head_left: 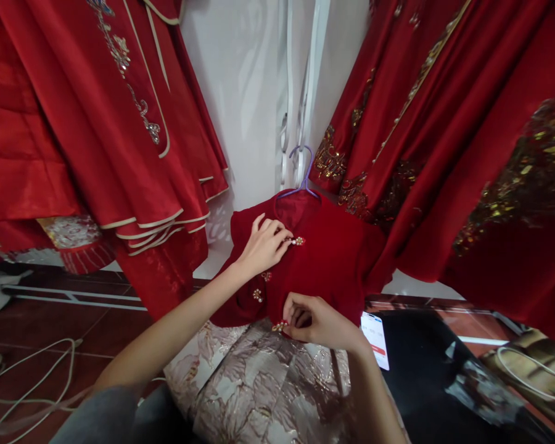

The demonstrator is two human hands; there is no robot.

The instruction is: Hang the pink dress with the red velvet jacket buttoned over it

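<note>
A red velvet jacket (337, 246) hangs on a purple hanger (307, 172) in front of me, its front partly parted. My left hand (269, 243) is over the upper front, thumb and fingertips closed at a jeweled clasp (298, 241) near the neckline. Lower down, my right hand (312, 317) is curled, with thumb and finger pinched at the jacket's front edge beside another jeweled clasp (279, 325). Two more gold-and-pearl flower ornaments (258, 295) show on the left front panel. A pale floral brocade fabric (263, 382) lies beneath the jacket.
Red garments with silver beading (120, 123) hang at left, and others with gold sequins (513, 179) at right. Behind stands a white cabinet (240, 80). A lit phone (375, 341) lies on a black surface (416, 370). White cables (50, 394) trail over the tiled floor.
</note>
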